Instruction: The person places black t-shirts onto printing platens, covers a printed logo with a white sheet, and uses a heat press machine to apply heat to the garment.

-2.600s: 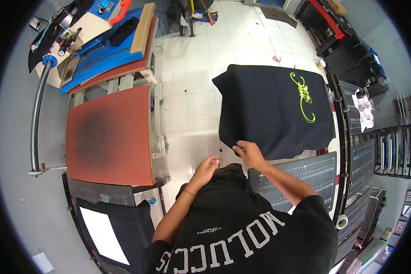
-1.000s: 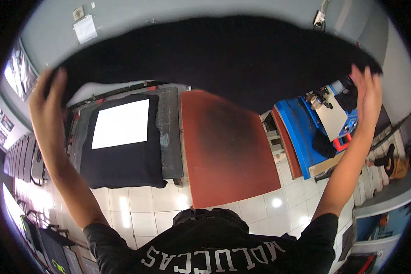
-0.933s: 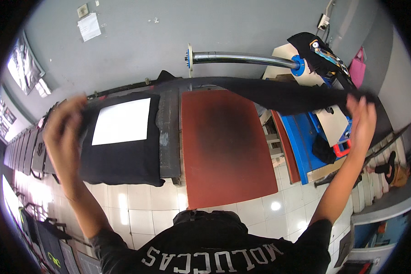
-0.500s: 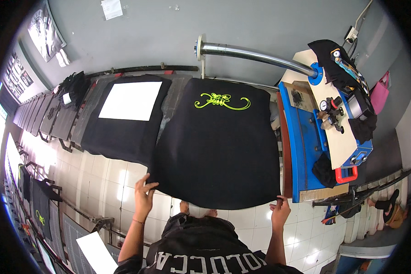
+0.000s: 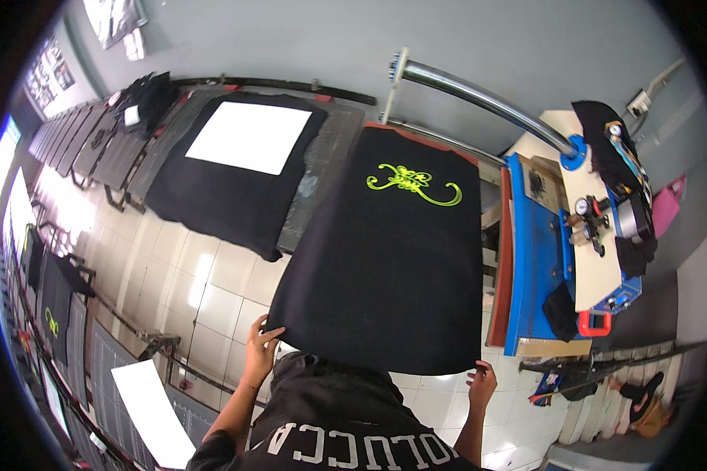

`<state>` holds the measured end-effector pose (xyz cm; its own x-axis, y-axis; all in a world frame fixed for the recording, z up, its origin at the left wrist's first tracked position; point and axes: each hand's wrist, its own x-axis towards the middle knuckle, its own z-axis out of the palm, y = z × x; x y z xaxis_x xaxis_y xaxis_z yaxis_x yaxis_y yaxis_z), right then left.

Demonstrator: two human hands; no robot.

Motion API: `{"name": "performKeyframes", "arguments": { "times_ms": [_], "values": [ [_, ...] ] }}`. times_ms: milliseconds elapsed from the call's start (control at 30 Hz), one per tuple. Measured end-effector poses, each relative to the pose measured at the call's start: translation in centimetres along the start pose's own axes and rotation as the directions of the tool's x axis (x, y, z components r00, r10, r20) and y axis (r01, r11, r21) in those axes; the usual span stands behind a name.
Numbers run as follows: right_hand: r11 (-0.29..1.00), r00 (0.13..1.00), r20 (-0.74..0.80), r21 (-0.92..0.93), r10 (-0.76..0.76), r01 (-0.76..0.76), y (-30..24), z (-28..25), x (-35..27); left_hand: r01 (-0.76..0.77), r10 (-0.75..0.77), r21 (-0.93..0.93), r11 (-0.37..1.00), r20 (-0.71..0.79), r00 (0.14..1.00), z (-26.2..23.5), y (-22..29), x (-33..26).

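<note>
Blk shirt w/ white sheet (image 5: 247, 137) on left platen, blue heat press (image 5: 536, 259) at right, tiled floor (image 5: 212, 286).

A plain grey wall (image 5: 291, 39) runs along the far side in front of me. The floor (image 5: 212, 290) under me is pale glossy tile that throws back bright patches of light, strongest toward my left, where a lit window (image 5: 0, 165) glows at the edge. A long row of dark pallets (image 5: 71, 133) stretches away on my left. A shiny metal pipe (image 5: 487, 98) slants across the wall toward a blue machine (image 5: 536, 259) on my right.
</note>
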<state>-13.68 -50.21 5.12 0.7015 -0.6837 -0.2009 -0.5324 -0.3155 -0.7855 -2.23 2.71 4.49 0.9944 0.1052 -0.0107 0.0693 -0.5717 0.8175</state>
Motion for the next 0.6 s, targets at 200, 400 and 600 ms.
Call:
{"name": "performKeyframes", "arguments": {
  "times_ms": [200, 400, 600],
  "values": [
    [0.892, 0.926, 0.226, -0.410, 0.303, -0.191, -6.4, -0.5, -0.5, 0.208, -0.127, 0.421, 0.883, -0.212, 0.969, -4.2, -8.3, -1.7],
    [0.938, 0.789, 0.605, -0.326, 0.109, 0.120, -17.5, 6.7, -1.6, 0.876, -0.396, 0.380, 0.297, -0.786, 0.476, -17.5, -21.5, -8.5],
    [0.854, 0.606, 0.794, -0.287, -0.041, 0.433, -26.3, 13.5, -3.2, 0.993, -0.457, 0.099, 0.058, -0.882, 0.115, -22.2, -26.2, -13.3]
  ]
}}
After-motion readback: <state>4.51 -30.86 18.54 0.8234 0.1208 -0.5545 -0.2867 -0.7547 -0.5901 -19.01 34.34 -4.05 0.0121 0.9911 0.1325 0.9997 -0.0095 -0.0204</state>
